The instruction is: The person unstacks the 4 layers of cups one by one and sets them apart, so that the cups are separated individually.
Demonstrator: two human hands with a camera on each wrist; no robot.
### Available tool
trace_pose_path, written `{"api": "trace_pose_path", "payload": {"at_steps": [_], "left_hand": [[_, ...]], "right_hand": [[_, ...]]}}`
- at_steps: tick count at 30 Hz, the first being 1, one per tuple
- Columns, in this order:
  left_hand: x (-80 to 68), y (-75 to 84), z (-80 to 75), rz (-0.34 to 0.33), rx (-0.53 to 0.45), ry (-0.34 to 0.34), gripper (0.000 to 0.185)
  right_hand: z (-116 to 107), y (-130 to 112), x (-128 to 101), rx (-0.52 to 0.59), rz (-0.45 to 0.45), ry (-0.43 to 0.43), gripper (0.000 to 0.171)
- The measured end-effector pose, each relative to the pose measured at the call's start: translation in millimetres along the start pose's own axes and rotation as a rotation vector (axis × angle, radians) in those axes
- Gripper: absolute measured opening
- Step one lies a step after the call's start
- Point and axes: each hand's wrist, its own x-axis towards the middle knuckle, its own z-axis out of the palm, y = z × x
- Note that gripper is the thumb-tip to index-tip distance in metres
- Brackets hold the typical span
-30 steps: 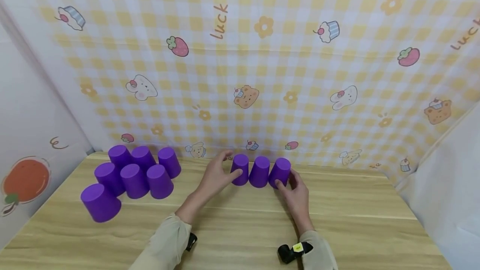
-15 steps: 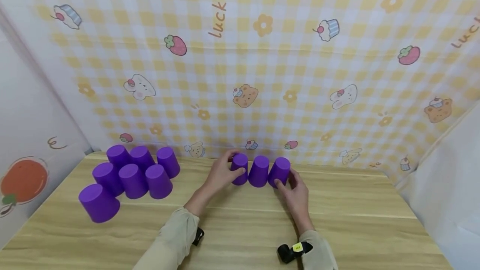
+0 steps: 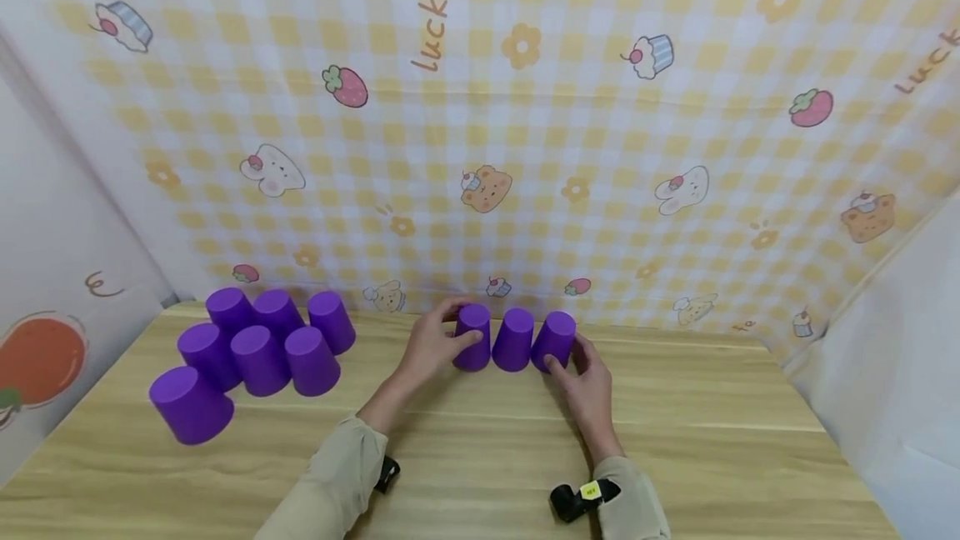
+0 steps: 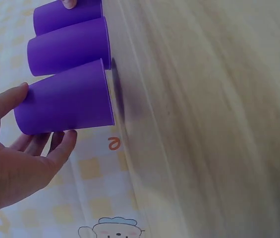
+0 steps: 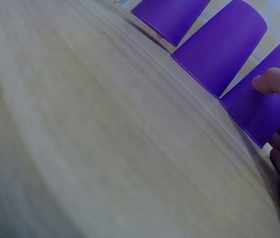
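Three purple cups stand upside down in a row near the back of the table. My left hand (image 3: pixel 431 354) grips the left cup (image 3: pixel 472 338), thumb in front and fingers round its far side; the left wrist view shows this cup (image 4: pixel 68 99) between thumb and fingertips. At the other end, my right hand (image 3: pixel 588 382) holds the right cup (image 3: pixel 557 338), its thumb (image 5: pixel 271 82) pressed on the near wall. Between them is the middle cup (image 3: pixel 513 340), which neither hand touches. The right hand's other fingers are partly hidden behind the cup.
Several more upside-down purple cups (image 3: pixel 258 361) stand grouped on the left of the wooden table (image 3: pixel 480 473). A checked cloth (image 3: pixel 540 232) hangs right behind the row. White side panels (image 3: pixel 892 390) bound the table.
My left hand has moved in on the left cup, its fingers going from spread beside it to round it. The right hand keeps its hold, and the view has shifted slightly.
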Motion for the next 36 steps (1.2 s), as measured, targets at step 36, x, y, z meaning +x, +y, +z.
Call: {"api": "trace_pose_path", "payload": {"at_steps": [36], "left_hand": [[-65.5, 40.2, -66.7, -0.012, 0.083, -0.062, 0.054]], "right_hand": [[3.4, 40.2, 15.4, -0.021, -0.007, 0.006, 0.056]]}}
